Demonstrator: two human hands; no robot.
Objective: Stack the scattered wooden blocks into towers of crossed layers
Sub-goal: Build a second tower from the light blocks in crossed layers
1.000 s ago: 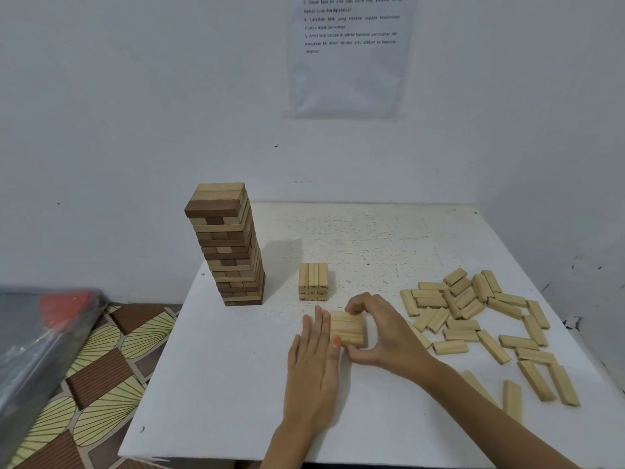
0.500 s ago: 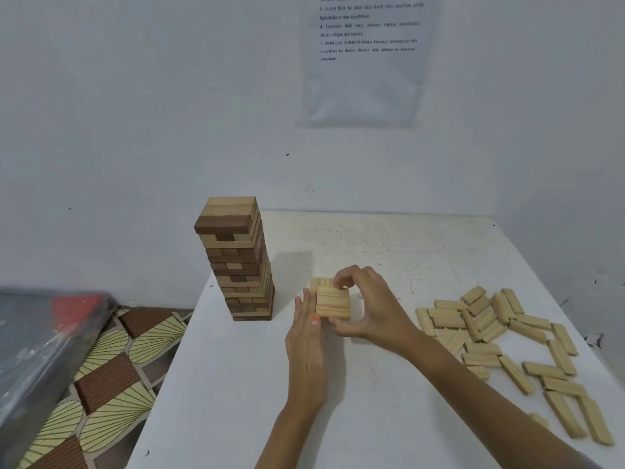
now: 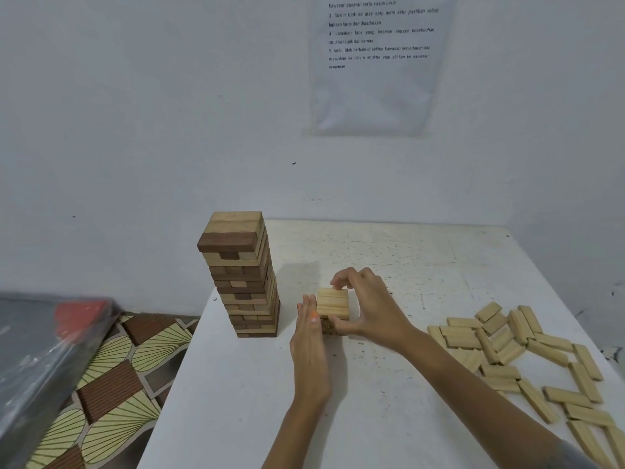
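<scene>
A low stack of pale wooden blocks (image 3: 333, 303) stands mid-table, its top layer lying crosswise to the one below. My right hand (image 3: 367, 304) curls round that top layer, fingers at its far edge and thumb at its near edge. My left hand (image 3: 309, 346) has straight fingers pressed flat against the stack's left side. A tall tower of mixed dark and pale blocks (image 3: 241, 275) rises at the table's left edge. Several loose pale blocks (image 3: 517, 353) lie scattered on the right.
The white table (image 3: 389, 252) stands in a corner of white walls. A printed sheet (image 3: 378, 62) hangs on the back wall. Left of the table are a patterned floor (image 3: 111, 377) and a plastic-covered dark object (image 3: 37, 353).
Both hands carried a layer of blocks from the table's near middle onto the small stack behind it. The camera view also shifted, so everything sits lower in frame.
</scene>
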